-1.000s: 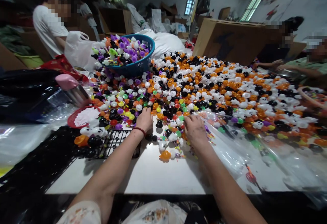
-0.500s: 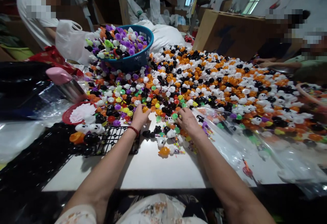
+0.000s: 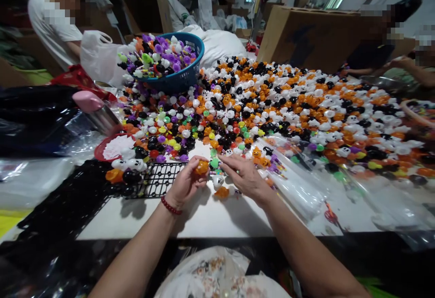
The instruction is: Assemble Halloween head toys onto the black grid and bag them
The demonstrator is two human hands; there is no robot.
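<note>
My left hand (image 3: 186,181), with a red bead bracelet at the wrist, is closed around an orange pumpkin-shaped plastic toy (image 3: 201,167). To its right my right hand (image 3: 245,176) is open, palm down, its fingers stretched out over a small group of toys. Between the hands lie a white ghost toy (image 3: 218,180), an orange toy (image 3: 221,192) and a green toy (image 3: 214,162). What lies under my right palm is hidden. Just beyond both hands the large heap of orange, white and black toys (image 3: 272,94) begins.
A blue basket (image 3: 176,80) full of toys stands behind the heap. At left are a black plastic grid (image 3: 159,171), a red dish (image 3: 102,148) with white paper pieces and a pink-lidded flask (image 3: 102,112). Clear plastic bags (image 3: 299,185) and red-handled scissors (image 3: 329,214) lie right. Other people work nearby.
Both hands have drawn back toward me from the edge of the heap. The left has turned palm up with the orange pumpkin toy, and the right now covers part of the small group.
</note>
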